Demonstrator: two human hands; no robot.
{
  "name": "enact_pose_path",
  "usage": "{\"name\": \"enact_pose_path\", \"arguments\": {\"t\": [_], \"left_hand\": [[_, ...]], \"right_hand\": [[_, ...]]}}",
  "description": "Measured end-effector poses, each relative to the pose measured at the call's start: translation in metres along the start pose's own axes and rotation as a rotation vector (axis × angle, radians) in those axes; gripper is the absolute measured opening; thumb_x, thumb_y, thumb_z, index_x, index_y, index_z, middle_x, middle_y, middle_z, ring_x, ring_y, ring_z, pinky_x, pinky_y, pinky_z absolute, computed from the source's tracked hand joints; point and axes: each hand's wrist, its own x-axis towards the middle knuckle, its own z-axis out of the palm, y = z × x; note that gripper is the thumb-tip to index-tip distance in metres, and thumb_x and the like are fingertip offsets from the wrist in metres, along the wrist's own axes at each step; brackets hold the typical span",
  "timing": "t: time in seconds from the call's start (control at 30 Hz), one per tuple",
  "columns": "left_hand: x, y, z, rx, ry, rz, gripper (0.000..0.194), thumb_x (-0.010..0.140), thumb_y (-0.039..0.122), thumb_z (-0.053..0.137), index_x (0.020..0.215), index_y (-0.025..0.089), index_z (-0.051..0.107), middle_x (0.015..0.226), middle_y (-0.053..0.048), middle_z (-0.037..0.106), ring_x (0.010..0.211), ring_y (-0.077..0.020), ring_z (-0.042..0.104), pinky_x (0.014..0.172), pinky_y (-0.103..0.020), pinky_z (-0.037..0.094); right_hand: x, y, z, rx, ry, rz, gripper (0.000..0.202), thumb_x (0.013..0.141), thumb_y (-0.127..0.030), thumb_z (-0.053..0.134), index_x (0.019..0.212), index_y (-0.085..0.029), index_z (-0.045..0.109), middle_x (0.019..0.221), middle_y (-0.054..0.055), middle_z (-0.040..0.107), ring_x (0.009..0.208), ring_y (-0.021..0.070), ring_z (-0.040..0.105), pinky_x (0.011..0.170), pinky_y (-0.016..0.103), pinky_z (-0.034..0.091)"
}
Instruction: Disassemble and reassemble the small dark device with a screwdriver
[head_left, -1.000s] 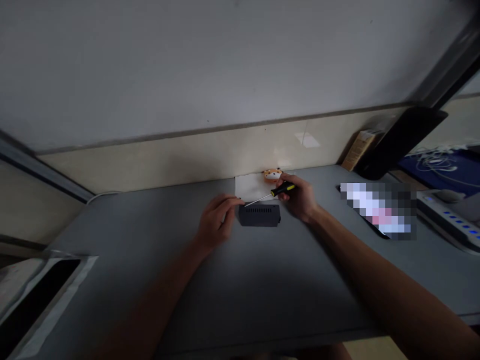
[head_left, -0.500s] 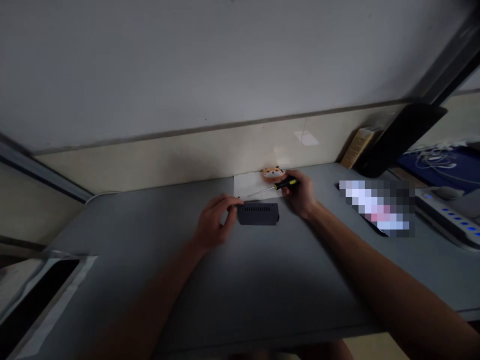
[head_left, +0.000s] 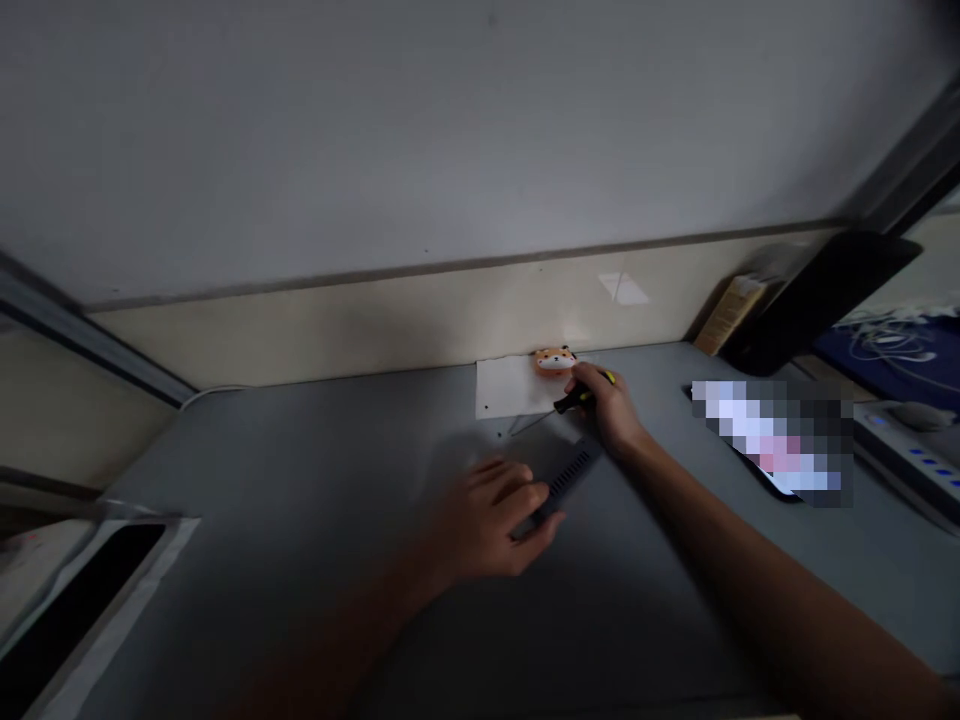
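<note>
Pinching a dark box [head_left: 568, 474] by one end, the left hand [head_left: 499, 520] holds it slanted in front of the white paper [head_left: 507, 385] — I can't tell if it touches the gray desk [head_left: 337, 440]. The right hand [head_left: 611, 412], apart from the left, wraps around a screwdriver [head_left: 570, 398].

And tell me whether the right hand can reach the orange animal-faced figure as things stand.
Probably yes: nothing visible stands between the right hand and the orange animal-faced figure, though that hand already holds the screwdriver.
</note>
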Motion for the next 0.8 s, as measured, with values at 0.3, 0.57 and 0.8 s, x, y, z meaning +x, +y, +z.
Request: {"name": "enact_pose_path", "arguments": {"t": [0.3, 0.57, 0.8], "left_hand": [[-0.001, 0.003, -0.003, 0.006, 0.008, -0.001, 0.008, 0.095, 0.023, 0.062, 0.088, 0.02, 0.06, 0.07, 0.0, 0.066, 0.063, -0.0144, 0.068, 0.069, -0.028, 0.057], [0.001, -0.008, -0.006, 0.021, -0.001, 0.01, 0.002, 0.09, 0.023, 0.062, 0.09, 0.022, 0.06, 0.073, -0.001, 0.068, 0.064, -0.0154, 0.069, 0.067, -0.029, 0.058], [0.001, -0.032, -0.012, -0.045, -0.006, -0.081, 0.011, 0.088, 0.018, 0.06, 0.098, 0.023, 0.057, 0.069, 0.003, 0.063, 0.053, -0.0137, 0.06, 0.062, -0.029, 0.056]], "right_hand": [[-0.003, 0.0, 0.001, -0.068, -0.059, -0.009, 0.042, 0.067, -0.063, 0.062, 0.058, -0.022, 0.06, 0.055, -0.002, 0.052, 0.048, 0.012, 0.044, 0.049, 0.029, 0.034], [-0.002, 0.001, 0.001, 0.035, -0.059, 0.005, 0.04, 0.067, -0.06, 0.068, 0.057, -0.022, 0.06, 0.057, -0.001, 0.055, 0.046, 0.0112, 0.042, 0.049, 0.03, 0.033], [0.006, 0.0, 0.0, 0.344, 0.025, 0.105, 0.029, 0.063, -0.046, 0.07, 0.057, -0.022, 0.055, 0.06, 0.0, 0.055, 0.046, 0.0085, 0.034, 0.045, 0.028, 0.029]]}}
